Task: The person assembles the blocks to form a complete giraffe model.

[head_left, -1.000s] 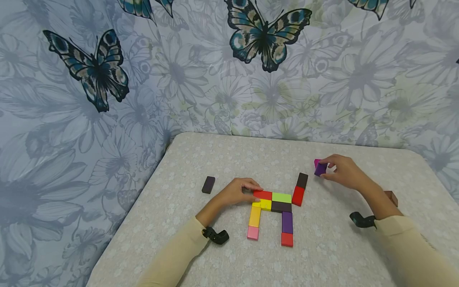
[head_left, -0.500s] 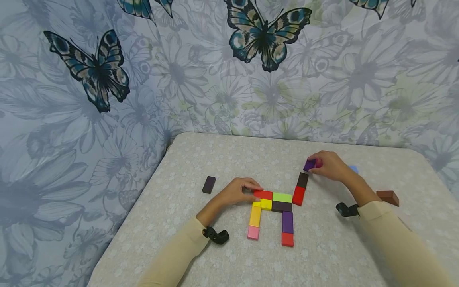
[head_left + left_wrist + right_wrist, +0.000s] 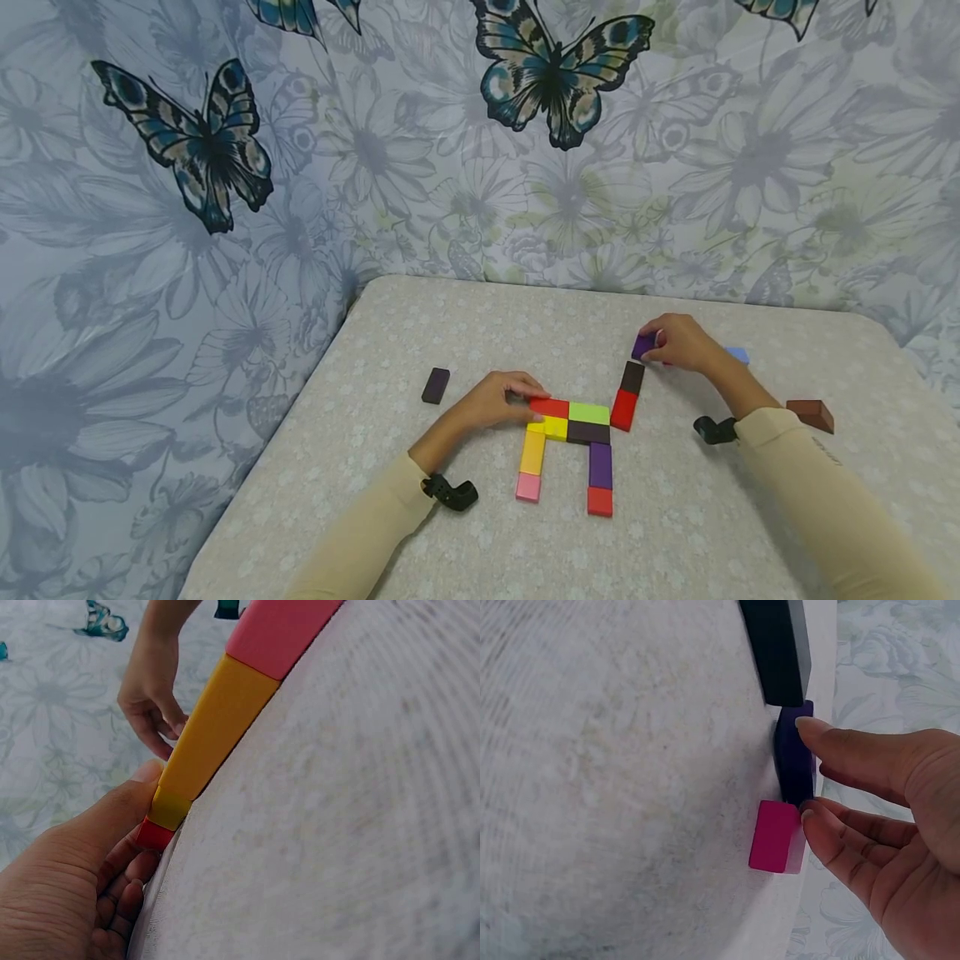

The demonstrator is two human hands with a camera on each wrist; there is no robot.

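My right hand point(image 3: 681, 343) pinches a purple block point(image 3: 642, 346) between thumb and fingertips, at the far end of a slanted row made of a dark brown block point(image 3: 633, 377) and a red block point(image 3: 623, 409). A magenta block point(image 3: 772, 836) lies beside the purple one in the right wrist view, mostly hidden by the hand from above. My left hand point(image 3: 495, 400) holds the near-left corner of the flat block figure, fingers along a red block point(image 3: 551, 407) and thumb at a yellow block point(image 3: 556, 428). A lime block point(image 3: 589, 413) adjoins the red one.
Two legs extend toward me: an orange block point(image 3: 533, 452) with a pink block point(image 3: 528, 487), and a violet block point(image 3: 601, 465) with a red end block point(image 3: 600, 501). Loose pieces are a dark block point(image 3: 436, 386), a brown block point(image 3: 811, 415) and a blue block point(image 3: 738, 355).
My right hand has moved left with the purple block, bringing it to the far end of the slanted row. The blue block has come into view behind that wrist. The left hand stays put.
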